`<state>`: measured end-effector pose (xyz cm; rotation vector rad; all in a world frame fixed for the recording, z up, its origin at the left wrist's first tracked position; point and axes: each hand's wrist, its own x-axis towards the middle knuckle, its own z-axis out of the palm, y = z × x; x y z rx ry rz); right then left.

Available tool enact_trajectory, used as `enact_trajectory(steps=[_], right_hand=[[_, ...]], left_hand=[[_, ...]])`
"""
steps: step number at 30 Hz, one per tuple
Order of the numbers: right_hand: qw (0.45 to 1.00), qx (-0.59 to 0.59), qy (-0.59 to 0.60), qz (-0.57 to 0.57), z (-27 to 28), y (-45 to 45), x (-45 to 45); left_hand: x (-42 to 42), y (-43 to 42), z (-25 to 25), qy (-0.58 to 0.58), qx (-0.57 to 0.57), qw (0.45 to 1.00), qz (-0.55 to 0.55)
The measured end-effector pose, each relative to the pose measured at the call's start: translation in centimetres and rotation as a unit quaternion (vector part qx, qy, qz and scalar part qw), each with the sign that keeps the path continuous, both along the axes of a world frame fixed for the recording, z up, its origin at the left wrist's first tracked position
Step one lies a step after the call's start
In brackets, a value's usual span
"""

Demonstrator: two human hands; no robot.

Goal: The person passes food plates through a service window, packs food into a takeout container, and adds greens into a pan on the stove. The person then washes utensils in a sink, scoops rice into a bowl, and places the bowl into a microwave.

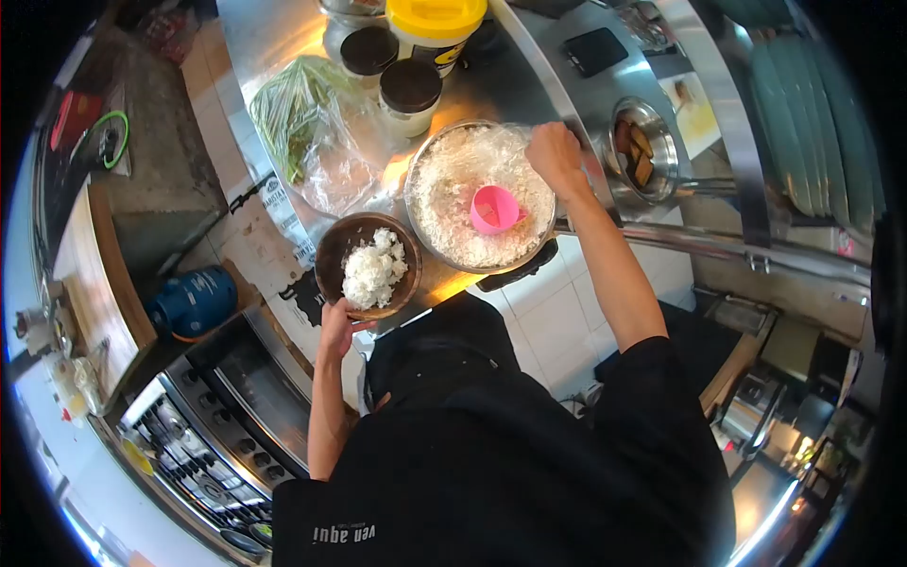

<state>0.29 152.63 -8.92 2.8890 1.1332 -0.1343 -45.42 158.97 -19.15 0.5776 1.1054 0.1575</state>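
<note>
My left hand (340, 328) grips the near rim of a brown wooden bowl (330, 257). White clumpy food (375, 271), which looks like cooked rice, lies inside it. To the right stands a large round metal bowl (416, 227) of white, crumbly flour-like stuff (444, 184). A pink measuring cup (495, 210) rests in that flour. My right hand (555, 156) is closed at the metal bowl's upper right rim; what its fingers hold is hidden, though a clear film seems to show beside them.
Behind the bowls are green leaves in a plastic bag (307, 113), two black-lidded jars (411, 87) and a yellow-lidded tub (436, 19). A steel pan (669, 156) with brown pieces sits right of a raised metal edge. A stove (203, 463) stands at lower left.
</note>
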Motion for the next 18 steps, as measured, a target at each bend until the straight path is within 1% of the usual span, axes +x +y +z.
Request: enact_trajectory(steps=[1,2,3,4,6,7,8,9,10,11,12,13,14,15,16,17,18], right_hand=[[0.994,0.071,-0.034,0.07,-0.3,-1.5,-0.3],[0.977,0.142,-0.072,0.14,0.7,-2.5,-1.3],[0.967,0.197,-0.06,0.152,1.9,-4.3,-2.9],[0.952,0.252,-0.048,0.165,4.0,-6.3,-5.7],[0.929,0.272,-0.072,0.241,4.4,-11.1,-10.2],[0.92,0.267,-0.058,0.279,1.7,-14.3,-12.0],[0.928,0.249,-0.025,0.275,0.9,-16.4,-15.0],[0.935,0.156,-0.022,0.317,-0.3,-18.5,-17.1],[0.935,0.013,0.068,0.348,-2.7,-21.5,-19.2],[0.924,-0.004,0.25,0.29,-3.0,-23.3,-21.3],[0.923,0.067,0.285,0.251,-2.5,-24.8,-23.1],[0.927,0.084,0.282,0.232,-2.8,-26.0,-24.2],[0.939,0.183,0.257,0.136,-3.8,-27.4,-24.8],[0.935,0.275,0.22,0.04,-4.0,-29.1,-25.5],[0.932,0.328,0.151,-0.015,-4.4,-30.9,-25.4],[0.927,0.344,0.086,-0.124,-5.1,-32.9,-25.0],[0.915,0.35,0.036,-0.195,-6.1,-35.9,-24.1]], left_hand=[[-0.2,-0.1,-0.8,-0.007,0.012,1.0,0.008],[-0.5,0.0,-1.3,-0.002,0.022,1.0,0.007],[-1.0,-0.1,-1.7,-0.009,0.021,1.0,0.003],[-1.1,-0.2,-1.1,-0.005,0.044,0.999,0.017],[-2.5,-0.9,0.0,-0.001,0.068,0.997,0.035],[-3.7,-0.9,0.0,-0.001,0.071,0.997,0.04],[-5.7,-0.8,-1.1,-0.001,0.062,0.997,0.046],[-7.2,-0.6,-0.4,-0.006,0.063,0.997,0.044],[-7.9,-0.4,2.0,0.021,0.059,0.997,0.045],[-9.5,-0.1,2.6,0.006,0.082,0.996,0.046],[-10.7,0.4,4.0,0.029,0.092,0.995,0.035],[-12.1,1.1,5.1,0.027,0.105,0.994,0.019],[-11.8,1.2,7.4,0.044,0.13,0.991,0.011],[-13.8,2.0,7.6,0.05,0.152,0.987,-0.012],[-13.8,2.1,9.6,0.057,0.16,0.985,-0.028],[-12.8,1.5,12.3,0.057,0.183,0.981,-0.038],[-13.1,1.5,12.6,0.054,0.197,0.978,-0.044]])
